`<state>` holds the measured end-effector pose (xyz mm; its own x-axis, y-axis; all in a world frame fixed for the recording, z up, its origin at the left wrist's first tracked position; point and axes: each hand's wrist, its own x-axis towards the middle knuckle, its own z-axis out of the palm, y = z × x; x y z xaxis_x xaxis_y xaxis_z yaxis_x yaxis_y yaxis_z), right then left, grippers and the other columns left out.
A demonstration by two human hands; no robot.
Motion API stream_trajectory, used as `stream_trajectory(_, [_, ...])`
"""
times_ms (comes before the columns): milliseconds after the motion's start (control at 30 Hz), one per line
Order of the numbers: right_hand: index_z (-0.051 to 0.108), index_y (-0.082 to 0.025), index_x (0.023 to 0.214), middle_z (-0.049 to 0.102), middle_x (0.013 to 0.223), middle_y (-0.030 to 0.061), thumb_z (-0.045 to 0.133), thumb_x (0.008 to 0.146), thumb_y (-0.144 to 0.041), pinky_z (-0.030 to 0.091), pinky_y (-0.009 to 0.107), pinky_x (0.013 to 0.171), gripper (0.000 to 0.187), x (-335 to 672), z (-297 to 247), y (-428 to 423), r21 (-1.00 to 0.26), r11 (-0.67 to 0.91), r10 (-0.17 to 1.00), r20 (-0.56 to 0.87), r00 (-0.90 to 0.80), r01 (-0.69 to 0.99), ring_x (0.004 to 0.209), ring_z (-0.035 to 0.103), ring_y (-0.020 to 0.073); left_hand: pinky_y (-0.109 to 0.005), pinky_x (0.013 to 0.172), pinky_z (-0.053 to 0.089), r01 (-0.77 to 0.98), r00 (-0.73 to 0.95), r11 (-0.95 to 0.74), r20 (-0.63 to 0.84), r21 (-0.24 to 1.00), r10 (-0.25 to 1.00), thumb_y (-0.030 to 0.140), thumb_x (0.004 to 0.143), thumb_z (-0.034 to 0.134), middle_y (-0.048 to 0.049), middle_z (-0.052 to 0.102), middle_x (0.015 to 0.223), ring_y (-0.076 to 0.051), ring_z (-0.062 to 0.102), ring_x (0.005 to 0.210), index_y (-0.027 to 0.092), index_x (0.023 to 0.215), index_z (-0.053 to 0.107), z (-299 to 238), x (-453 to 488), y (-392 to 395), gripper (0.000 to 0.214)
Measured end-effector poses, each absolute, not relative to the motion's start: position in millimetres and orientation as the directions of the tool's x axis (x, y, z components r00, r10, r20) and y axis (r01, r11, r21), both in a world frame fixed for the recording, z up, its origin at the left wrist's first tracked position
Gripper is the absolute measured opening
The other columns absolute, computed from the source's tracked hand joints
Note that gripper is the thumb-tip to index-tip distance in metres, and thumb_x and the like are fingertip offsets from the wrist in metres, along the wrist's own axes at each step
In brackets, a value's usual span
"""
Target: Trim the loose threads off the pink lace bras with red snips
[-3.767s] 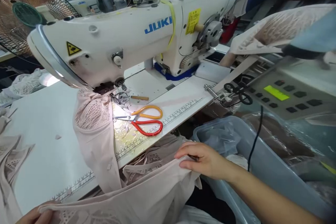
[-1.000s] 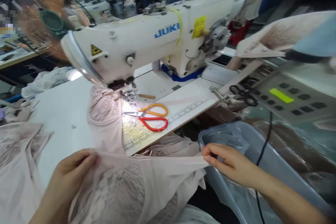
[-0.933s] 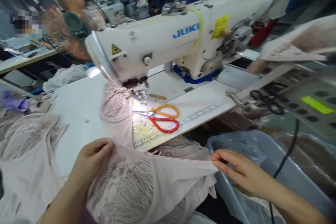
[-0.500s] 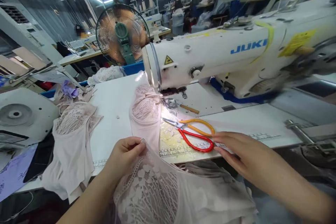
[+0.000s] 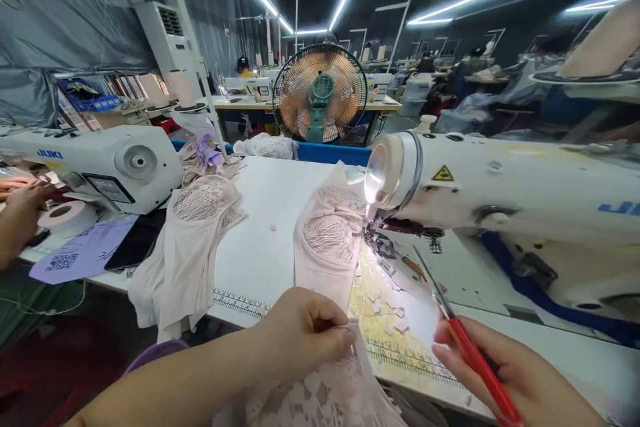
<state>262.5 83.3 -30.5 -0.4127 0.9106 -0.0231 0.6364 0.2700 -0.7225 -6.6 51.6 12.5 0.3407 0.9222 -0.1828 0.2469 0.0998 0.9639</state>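
Observation:
My left hand (image 5: 317, 327) pinches the edge of a pale pink lace bra-like garment (image 5: 315, 393) that hangs over the table's front edge. In my right hand (image 5: 515, 363) is a pair of scissors (image 5: 473, 355) with a red handle showing, its blades pointing up and away from me. Whether the blades are apart is hard to see, and the other handle is hidden. Between the hands and the needle area lies a second pale pink lace piece (image 5: 327, 240), its right side by the presser foot of the white sewing machine (image 5: 500, 180).
Fabric scraps (image 5: 400, 325) litter the yellowed patch beside the printed ruler (image 5: 415, 357). A wooden-handled tool (image 5: 414, 265) rests near the foot. More lace garments (image 5: 197, 227) drape over the table's left side. A co-worker's hand (image 5: 25, 213) is at another machine (image 5: 145, 160). A fan (image 5: 320, 90) stands behind.
My right hand has taken the scissors up off the table, where they lay with orange and red handles. My left hand keeps its pinch on the garment. The view has turned left.

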Motion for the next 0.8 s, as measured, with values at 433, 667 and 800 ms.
stream_trajectory(433, [0.052, -0.021, 0.073, 0.038, 0.048, -0.0078, 0.068, 0.076, -0.054, 0.03, 0.02, 0.041, 0.037, 173.1, 1.4, 61.9, -0.973, -0.118, 0.871, -0.199, -0.45, 0.2, 0.044, 0.035, 0.01, -0.025, 0.057, 0.038, 0.207, 0.396, 0.198, -0.267, 0.958, 0.879, 0.033, 0.073, 0.057, -0.0011, 0.056, 0.062, -0.013, 0.05, 0.059, 0.013, 0.064, 0.06, 23.3, -2.9, 46.3, 0.022])
stream_trajectory(667, [0.053, -0.023, 0.073, 0.039, 0.048, -0.0079, 0.068, 0.073, -0.06, 0.033, 0.021, 0.038, 0.041, 154.8, -1.8, 45.0, -0.973, -0.193, 0.931, -0.222, -0.288, 0.127, 0.04, 0.037, 0.01, -0.023, 0.048, 0.025, 0.136, 0.338, 0.253, -0.285, 0.958, 0.897, 0.033, 0.067, 0.063, 0.0038, 0.044, 0.056, -0.009, 0.037, 0.054, 0.015, 0.063, 0.053, 12.9, -4.1, 38.7, 0.021])
stream_trajectory(800, [0.055, -0.022, 0.075, 0.044, 0.052, -0.0053, 0.065, 0.075, -0.065, 0.035, 0.022, 0.041, 0.044, 166.4, -9.6, 48.6, -0.965, -0.166, 0.901, -0.233, -0.367, 0.205, 0.043, 0.04, 0.0109, -0.022, 0.046, 0.025, 0.05, 0.376, 0.322, -0.317, 0.945, 0.871, 0.03, 0.064, 0.064, 0.0047, 0.045, 0.052, -0.007, 0.036, 0.049, 0.015, 0.06, 0.053, 7.7, -5.3, 39.5, 0.019])
